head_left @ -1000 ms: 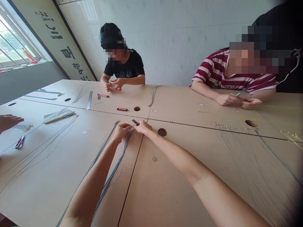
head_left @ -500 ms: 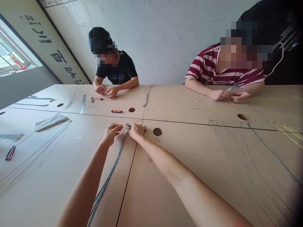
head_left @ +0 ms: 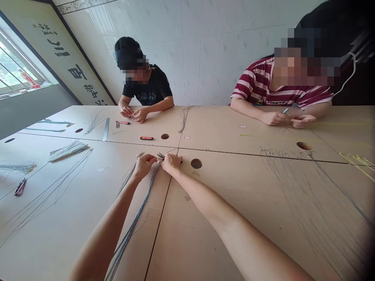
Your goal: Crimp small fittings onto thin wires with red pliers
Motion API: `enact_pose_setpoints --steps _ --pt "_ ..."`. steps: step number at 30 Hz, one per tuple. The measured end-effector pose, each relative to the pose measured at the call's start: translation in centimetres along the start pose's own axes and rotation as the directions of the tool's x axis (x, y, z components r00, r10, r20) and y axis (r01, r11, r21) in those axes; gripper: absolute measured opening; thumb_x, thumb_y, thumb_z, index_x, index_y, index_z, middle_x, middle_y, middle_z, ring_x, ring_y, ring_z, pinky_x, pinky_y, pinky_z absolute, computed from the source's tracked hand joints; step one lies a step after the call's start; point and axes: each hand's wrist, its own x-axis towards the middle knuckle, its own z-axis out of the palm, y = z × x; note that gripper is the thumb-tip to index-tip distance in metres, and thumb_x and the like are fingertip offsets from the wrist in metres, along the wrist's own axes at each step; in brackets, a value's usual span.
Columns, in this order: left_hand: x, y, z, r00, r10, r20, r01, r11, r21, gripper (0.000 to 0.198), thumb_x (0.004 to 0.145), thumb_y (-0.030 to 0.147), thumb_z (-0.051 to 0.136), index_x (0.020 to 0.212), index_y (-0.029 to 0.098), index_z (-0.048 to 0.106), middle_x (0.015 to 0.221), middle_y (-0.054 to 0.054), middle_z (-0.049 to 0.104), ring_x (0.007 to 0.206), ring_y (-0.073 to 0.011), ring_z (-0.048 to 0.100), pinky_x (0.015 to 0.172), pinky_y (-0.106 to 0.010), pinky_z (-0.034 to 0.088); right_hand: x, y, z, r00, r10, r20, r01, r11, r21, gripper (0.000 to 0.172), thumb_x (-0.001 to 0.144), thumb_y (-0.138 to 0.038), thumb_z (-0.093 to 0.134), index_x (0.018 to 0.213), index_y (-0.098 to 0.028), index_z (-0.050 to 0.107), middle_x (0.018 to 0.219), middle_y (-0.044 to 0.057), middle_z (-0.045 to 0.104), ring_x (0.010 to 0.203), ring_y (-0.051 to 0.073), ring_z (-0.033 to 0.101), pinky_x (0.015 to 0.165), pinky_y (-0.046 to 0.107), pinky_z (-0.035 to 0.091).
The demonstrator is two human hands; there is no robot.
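Note:
My right hand (head_left: 172,163) is closed around a small pair of dark-tipped pliers (head_left: 161,155), whose tips point left. Beside it, my left hand (head_left: 144,165) has thumb and fingers pinched together; whatever lies between them is too small to make out. A bundle of blue-grey cords (head_left: 140,210) with small gold ends runs from just under the pliers toward me. Past my left hand's fingers sits a cluster of gold pieces (head_left: 140,154). More cords (head_left: 126,183) stretch from there along my left forearm, partly hidden by it.
Two people sit across the table (head_left: 222,187), handling fine pieces. A red-and-black marker-like stick (head_left: 146,138), a metal ruler (head_left: 106,129) and a cord-covered strip (head_left: 68,151) lie on it. Round holes, one right of my hand (head_left: 196,163), pierce the top. Long cords (head_left: 293,187) spread at right.
My left hand has moved nearer to my right hand, baring the gold cluster and cords beside it. The view has shifted slightly. My right hand stays with the pliers.

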Motion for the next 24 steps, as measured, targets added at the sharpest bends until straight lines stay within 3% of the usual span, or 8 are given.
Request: enact_pose_setpoints --steps 7,14,19,24 --pt "0.6 -0.9 -0.4 0.994 -0.103 -0.023 0.105 0.986 0.128 0.022 0.091 0.032 0.060 0.101 0.013 0.064 0.102 -0.006 0.066 0.089 -0.0178 0.064 0.080 -0.038 0.054 0.1 0.2 0.2 1.000 -0.004 0.006 0.004 1.000 0.013 0.035 0.093 -0.040 0.058 0.118 -0.016 0.060 0.124 0.009 0.060 0.113 0.024 0.058 0.097 0.049 0.047" --pt "-0.5 -0.9 -0.5 0.971 -0.220 -0.094 0.219 0.975 -0.026 0.023 0.091 0.034 0.060 0.097 0.012 0.064 0.094 -0.005 0.067 0.083 -0.0162 0.064 0.076 -0.035 0.054 0.4 -0.1 -1.0 0.992 0.040 0.120 -0.048 0.997 0.063 0.035 0.093 -0.038 0.059 0.120 -0.016 0.059 0.124 0.009 0.060 0.110 0.024 0.059 0.094 0.047 0.049" --pt "-2.0 0.5 -2.2 0.958 -0.272 -0.090 0.237 0.928 -0.286 0.034 0.071 0.047 0.071 0.077 0.016 0.062 0.080 -0.007 0.072 0.075 -0.0173 0.066 0.072 -0.032 0.050 1.2 0.8 -3.0 0.969 0.082 0.235 -0.120 0.981 0.153 0.034 0.093 -0.034 0.059 0.121 -0.016 0.058 0.123 0.009 0.060 0.108 0.023 0.060 0.091 0.046 0.052" --pt "-3.8 3.1 -3.8 0.969 -0.242 -0.041 0.198 0.870 -0.451 0.040 0.058 0.050 0.077 0.078 0.019 0.063 0.097 -0.010 0.073 0.092 -0.0214 0.066 0.074 -0.031 0.048 0.2 1.8 -4.7 0.970 0.071 0.234 -0.161 0.906 0.392 0.035 0.093 -0.034 0.059 0.123 -0.016 0.057 0.125 0.010 0.058 0.108 0.023 0.060 0.090 0.045 0.052"
